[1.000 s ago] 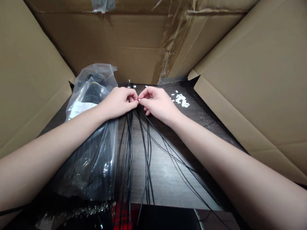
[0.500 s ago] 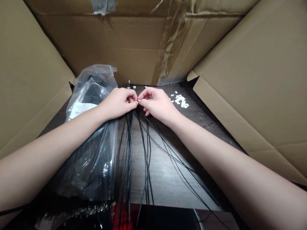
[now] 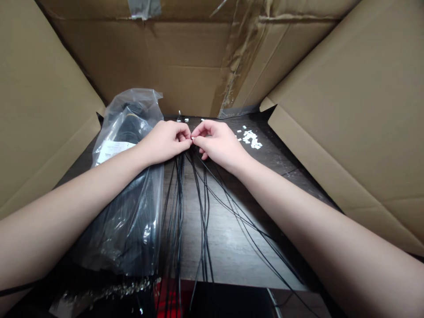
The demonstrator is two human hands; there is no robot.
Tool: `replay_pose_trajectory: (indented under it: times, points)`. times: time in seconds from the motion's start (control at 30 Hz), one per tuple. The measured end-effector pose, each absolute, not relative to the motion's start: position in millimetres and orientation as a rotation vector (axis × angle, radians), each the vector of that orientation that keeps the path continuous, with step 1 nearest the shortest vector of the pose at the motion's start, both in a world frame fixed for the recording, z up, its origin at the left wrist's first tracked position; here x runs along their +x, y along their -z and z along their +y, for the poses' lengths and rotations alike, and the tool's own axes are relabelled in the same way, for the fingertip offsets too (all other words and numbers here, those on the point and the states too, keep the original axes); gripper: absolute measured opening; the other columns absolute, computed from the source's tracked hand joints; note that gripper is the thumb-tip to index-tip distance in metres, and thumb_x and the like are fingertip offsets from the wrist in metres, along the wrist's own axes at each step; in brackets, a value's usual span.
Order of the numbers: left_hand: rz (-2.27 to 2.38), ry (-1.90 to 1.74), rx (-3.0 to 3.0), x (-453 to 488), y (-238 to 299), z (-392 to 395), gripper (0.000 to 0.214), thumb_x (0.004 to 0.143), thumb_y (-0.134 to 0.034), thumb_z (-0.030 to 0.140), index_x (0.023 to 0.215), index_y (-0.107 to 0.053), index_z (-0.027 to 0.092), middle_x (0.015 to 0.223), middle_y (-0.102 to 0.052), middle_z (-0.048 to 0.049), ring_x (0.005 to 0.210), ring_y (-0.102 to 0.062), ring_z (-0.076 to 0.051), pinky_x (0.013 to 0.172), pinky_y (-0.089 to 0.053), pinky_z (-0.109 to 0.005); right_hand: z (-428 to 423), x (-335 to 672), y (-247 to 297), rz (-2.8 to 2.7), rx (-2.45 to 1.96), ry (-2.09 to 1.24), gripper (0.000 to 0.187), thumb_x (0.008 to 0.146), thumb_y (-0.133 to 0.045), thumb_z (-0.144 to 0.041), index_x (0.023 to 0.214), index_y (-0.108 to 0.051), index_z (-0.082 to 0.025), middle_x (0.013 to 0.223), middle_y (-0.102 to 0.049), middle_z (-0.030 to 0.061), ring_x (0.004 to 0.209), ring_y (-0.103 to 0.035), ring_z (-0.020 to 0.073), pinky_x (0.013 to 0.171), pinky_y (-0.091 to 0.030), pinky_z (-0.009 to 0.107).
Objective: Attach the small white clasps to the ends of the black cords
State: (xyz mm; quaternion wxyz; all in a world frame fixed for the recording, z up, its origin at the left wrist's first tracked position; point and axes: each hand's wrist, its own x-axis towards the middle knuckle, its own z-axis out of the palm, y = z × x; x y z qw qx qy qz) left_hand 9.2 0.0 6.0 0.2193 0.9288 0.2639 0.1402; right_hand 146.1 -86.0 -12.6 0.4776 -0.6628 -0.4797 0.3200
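My left hand (image 3: 170, 139) is closed in a pinch, its thumb and forefinger almost touching the fingertips of my right hand (image 3: 215, 141). Between the fingertips shows a tiny white plastic connector (image 3: 192, 138), pinched by my right hand. What my left fingers grip is hidden. Several thin black wires (image 3: 202, 194) run from beneath both hands toward the front edge of the table. Right of my right hand lies a loose pile of small white connectors (image 3: 252, 139). A few more white connectors (image 3: 187, 120) lie behind my hands.
A clear plastic bag (image 3: 132, 212) full of black wires, with a white label (image 3: 114, 150), lies under my left forearm. Cardboard walls (image 3: 185, 66) stand behind and on both sides of the dark table (image 3: 232, 260). Wires hang over its front edge.
Both hands keep the same pinch with fingertips together. The whole view has shifted very slightly; nothing else has visibly moved.
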Motion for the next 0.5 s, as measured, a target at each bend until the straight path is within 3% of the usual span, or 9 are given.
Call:
replay_pose_trajectory:
  times: [0.5]
  points:
    - [0.707, -0.413, 2.642, 11.1, -2.6, -1.2, 0.017, 0.076, -0.057, 0.020, 0.080, -0.072, 0.013, 0.069, -0.068, -0.0001, 0.063, -0.059, -0.012, 0.064, -0.039, -0.025, -87.1, 144.2, 18.6, -1.172, -1.610, -0.717, 0.014, 0.071, -0.058, -0.004, 0.073, -0.059, -0.017, 0.061, -0.056, -0.0024, 0.049, -0.053, 0.0075, 0.039, -0.043, 0.016]
